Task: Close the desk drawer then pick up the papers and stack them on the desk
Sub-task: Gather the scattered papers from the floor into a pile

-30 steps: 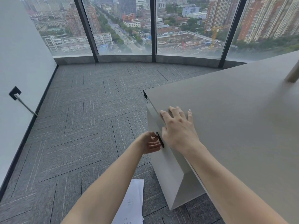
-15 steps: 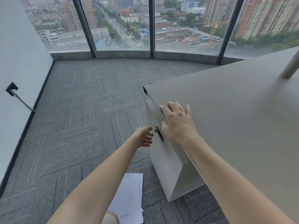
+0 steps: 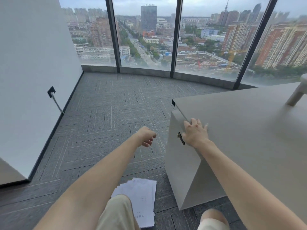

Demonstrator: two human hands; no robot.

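The beige desk [image 3: 249, 130] fills the right side. Its drawer front [image 3: 176, 156] sits flush with the desk edge, with a small dark handle and lock [image 3: 181, 138] on it. My right hand [image 3: 195, 132] rests flat on the desk's top edge just above that handle, fingers spread. My left hand [image 3: 147, 136] hangs in the air to the left of the drawer, loosely curled and holding nothing. White papers [image 3: 141, 200] lie fanned on the grey carpet below, partly hidden by my left knee.
A white wall [image 3: 33, 80] with a dark socket and cable [image 3: 52, 93] runs along the left. Floor-to-ceiling windows [image 3: 146, 39] close the far side. A pale cylindrical leg [image 3: 297, 95] stands on the desk at the far right. My knees show at the bottom.
My left hand let go of the drawer handle and drew back to the left. The camera rose and pulled back, bringing my knees and more of the papers into view. The right hand stayed put.
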